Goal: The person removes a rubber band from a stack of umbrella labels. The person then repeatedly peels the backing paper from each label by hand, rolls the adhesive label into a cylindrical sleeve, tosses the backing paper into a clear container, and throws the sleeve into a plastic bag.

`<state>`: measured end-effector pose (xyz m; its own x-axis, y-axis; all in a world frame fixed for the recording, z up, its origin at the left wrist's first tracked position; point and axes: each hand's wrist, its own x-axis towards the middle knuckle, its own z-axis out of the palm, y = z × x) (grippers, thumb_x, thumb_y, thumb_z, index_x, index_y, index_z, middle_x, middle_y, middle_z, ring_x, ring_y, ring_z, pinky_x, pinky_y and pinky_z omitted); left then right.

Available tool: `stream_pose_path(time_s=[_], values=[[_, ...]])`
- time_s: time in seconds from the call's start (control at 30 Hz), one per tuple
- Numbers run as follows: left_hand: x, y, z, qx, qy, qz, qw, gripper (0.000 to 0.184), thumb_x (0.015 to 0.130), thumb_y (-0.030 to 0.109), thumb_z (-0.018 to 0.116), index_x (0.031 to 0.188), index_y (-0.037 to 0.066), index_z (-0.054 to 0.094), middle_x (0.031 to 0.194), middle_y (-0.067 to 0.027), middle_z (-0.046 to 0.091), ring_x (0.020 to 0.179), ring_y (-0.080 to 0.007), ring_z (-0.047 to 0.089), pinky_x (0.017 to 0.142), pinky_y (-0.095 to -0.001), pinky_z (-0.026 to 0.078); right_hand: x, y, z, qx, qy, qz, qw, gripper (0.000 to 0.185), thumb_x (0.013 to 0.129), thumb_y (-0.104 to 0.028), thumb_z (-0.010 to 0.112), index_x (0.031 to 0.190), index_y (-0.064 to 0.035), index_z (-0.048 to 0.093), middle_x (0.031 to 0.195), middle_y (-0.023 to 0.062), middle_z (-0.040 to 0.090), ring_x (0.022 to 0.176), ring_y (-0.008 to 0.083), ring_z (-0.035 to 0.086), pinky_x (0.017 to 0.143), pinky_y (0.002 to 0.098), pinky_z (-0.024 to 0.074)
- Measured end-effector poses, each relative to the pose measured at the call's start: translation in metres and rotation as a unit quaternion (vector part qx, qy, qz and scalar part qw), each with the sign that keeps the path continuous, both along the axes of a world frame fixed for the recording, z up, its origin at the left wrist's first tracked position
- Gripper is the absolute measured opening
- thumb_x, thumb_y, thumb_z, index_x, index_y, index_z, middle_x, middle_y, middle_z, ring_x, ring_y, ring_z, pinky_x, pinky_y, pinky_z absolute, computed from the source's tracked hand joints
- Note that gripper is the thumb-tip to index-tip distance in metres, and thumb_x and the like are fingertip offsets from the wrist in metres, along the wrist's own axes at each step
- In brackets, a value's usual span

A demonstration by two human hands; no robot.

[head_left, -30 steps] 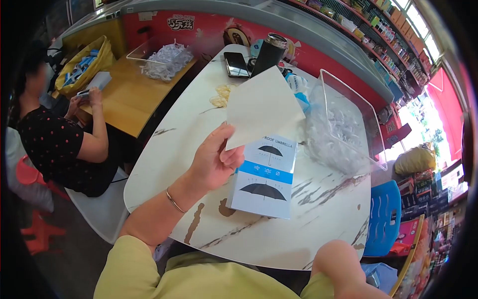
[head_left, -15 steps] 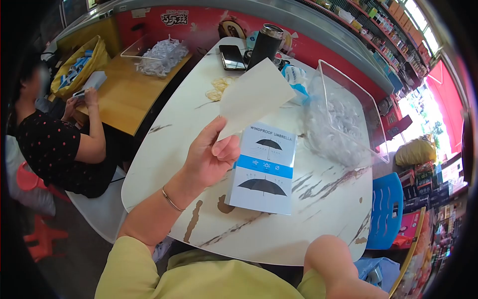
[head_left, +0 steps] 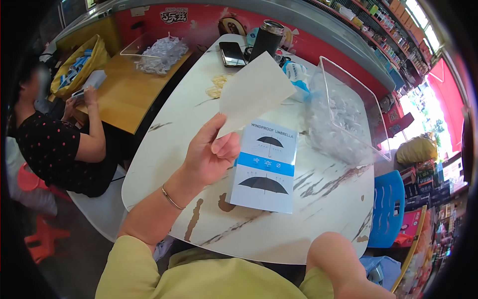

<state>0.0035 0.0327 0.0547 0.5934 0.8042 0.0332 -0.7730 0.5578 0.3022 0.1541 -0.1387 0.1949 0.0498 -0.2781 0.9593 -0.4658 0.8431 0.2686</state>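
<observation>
My left hand (head_left: 211,152) is raised over the table with a blank off-white sheet of paper or thin card (head_left: 254,92) pinched between thumb and fingers. Below and to the right of that hand lies a white and blue pack (head_left: 266,167) printed "WINDPROOF UMBRELLA" with two black umbrella pictures; whether it is a box or a stack of printed cards, I cannot tell. Of my right arm (head_left: 333,256), only the bent elbow and part of the forearm show at the bottom edge; the right hand is out of frame.
On the marbled table (head_left: 199,224) are a phone (head_left: 231,54), a dark flask (head_left: 267,40), rubber bands (head_left: 217,86), a blue and white packet (head_left: 297,79) and a clear bin (head_left: 343,119) of clear plastic pieces. A blue chair (head_left: 386,209) stands right; a seated person (head_left: 64,144) works left.
The view has shifted very slightly. My left hand still holds the sheet in nearly the same place, and the printed pack has not moved on the table.
</observation>
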Motion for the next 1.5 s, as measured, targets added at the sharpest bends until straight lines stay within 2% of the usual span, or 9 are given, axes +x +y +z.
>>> stream_pose_path(time_s=[0.33, 0.83, 0.9, 0.97, 1.0, 1.1, 1.2, 1.4, 1.5], values=[[-0.002, 0.002, -0.004, 0.042, -0.019, -0.008, 0.999, 0.028, 0.097, 0.024, 0.036, 0.075, 0.011, 0.048, 0.045, 0.0041, 0.038, 0.047, -0.0076, 0.032, 0.046, -0.0210, 0.026, 0.004, -0.003, 0.009, 0.002, -0.030, -0.059, 0.998, 0.021, 0.056, 0.017, 0.051, 0.057, -0.0038, 0.049, 0.062, -0.0017, 0.050, 0.051, 0.0076, 0.051, 0.042, 0.0221, 0.0436], [0.001, -0.002, 0.000, 0.092, 0.075, 0.035, 0.992, 0.015, 0.095, 0.020, 0.040, 0.091, 0.009, 0.049, 0.048, 0.0028, 0.041, 0.043, -0.0058, 0.032, 0.044, -0.0204, 0.027, 0.063, 0.006, -0.009, -0.136, -0.159, -0.133, 0.969, 0.014, 0.084, -0.012, 0.049, 0.070, -0.0137, 0.046, 0.054, -0.0039, 0.044, 0.045, 0.0083, 0.040, 0.053, 0.0235, 0.0370], [0.006, -0.009, 0.013, 0.088, 0.154, 0.064, 0.982, 0.020, 0.094, 0.020, 0.040, 0.100, 0.005, 0.052, 0.048, 0.0049, 0.041, 0.039, -0.0038, 0.031, 0.040, -0.0176, 0.026, 0.066, 0.011, -0.034, -0.290, 0.033, -0.276, 0.916, 0.016, 0.081, -0.005, 0.052, 0.071, -0.0138, 0.043, 0.059, -0.0043, 0.044, 0.045, 0.0079, 0.039, 0.051, 0.0229, 0.0364], [0.008, -0.017, 0.020, 0.136, 0.176, 0.042, 0.974, 0.025, 0.093, 0.018, 0.040, 0.109, 0.001, 0.050, 0.054, 0.0034, 0.047, 0.038, -0.0031, 0.033, 0.039, -0.0172, 0.028, 0.086, 0.029, -0.044, -0.250, -0.036, -0.652, 0.715, 0.023, 0.066, 0.010, 0.064, 0.074, -0.0038, 0.047, 0.076, 0.0079, 0.054, 0.072, 0.0212, 0.053, 0.052, 0.0242, 0.0391], [0.009, -0.020, 0.021, 0.161, 0.185, 0.030, 0.969, 0.029, 0.092, 0.017, 0.041, 0.114, 0.000, 0.049, 0.057, 0.0027, 0.050, 0.038, -0.0028, 0.033, 0.038, -0.0169, 0.029, 0.096, 0.043, -0.055, -0.276, -0.069, -0.677, 0.678, 0.019, 0.071, 0.010, 0.061, 0.083, -0.0017, 0.051, 0.084, 0.0099, 0.056, 0.078, 0.0211, 0.054, 0.055, 0.0242, 0.0423], [0.002, -0.020, 0.015, 0.250, 0.208, -0.065, 0.943, 0.034, 0.093, 0.015, 0.042, 0.122, -0.001, 0.045, 0.078, 0.0001, 0.059, 0.051, -0.0034, 0.050, 0.052, -0.0212, 0.045, 0.091, 0.057, -0.074, -0.336, -0.128, -0.699, 0.618, 0.042, 0.069, 0.010, 0.062, 0.109, -0.0028, 0.057, 0.119, 0.0140, 0.053, 0.106, 0.0265, 0.053, 0.069, 0.0281, 0.0495], [-0.001, -0.024, 0.017, 0.311, 0.279, -0.119, 0.901, 0.035, 0.092, 0.011, 0.042, 0.125, -0.002, 0.043, 0.092, -0.0037, 0.060, 0.075, -0.0055, 0.058, 0.070, -0.0234, 0.050, 0.083, 0.056, -0.084, -0.235, -0.201, -0.721, 0.620, 0.039, 0.064, 0.008, 0.064, 0.102, -0.0026, 0.060, 0.114, 0.0115, 0.058, 0.104, 0.0287, 0.056, 0.074, 0.0311, 0.0498], [0.012, -0.030, 0.000, 0.315, 0.201, -0.056, 0.926, 0.067, 0.094, 0.051, 0.030, 0.137, 0.000, 0.028, 0.136, -0.0114, 0.039, 0.126, -0.0175, 0.036, 0.105, -0.0347, 0.028, 0.061, 0.046, -0.109, -0.414, -0.269, -0.415, 0.764, 0.020, 0.070, 0.002, 0.061, 0.088, -0.0034, 0.062, 0.095, 0.0086, 0.066, 0.095, 0.0297, 0.061, 0.080, 0.0355, 0.0489], [0.008, -0.018, 0.002, 0.235, 0.075, -0.154, 0.957, 0.086, 0.083, 0.072, 0.017, 0.142, 0.009, 0.022, 0.140, -0.0109, 0.034, 0.129, -0.0197, 0.032, 0.106, -0.0385, 0.025, 0.059, 0.044, -0.114, -0.454, -0.275, -0.336, 0.778, 0.016, 0.072, 0.000, 0.061, 0.087, -0.0034, 0.063, 0.093, 0.0083, 0.066, 0.095, 0.0292, 0.062, 0.079, 0.0345, 0.0492]])
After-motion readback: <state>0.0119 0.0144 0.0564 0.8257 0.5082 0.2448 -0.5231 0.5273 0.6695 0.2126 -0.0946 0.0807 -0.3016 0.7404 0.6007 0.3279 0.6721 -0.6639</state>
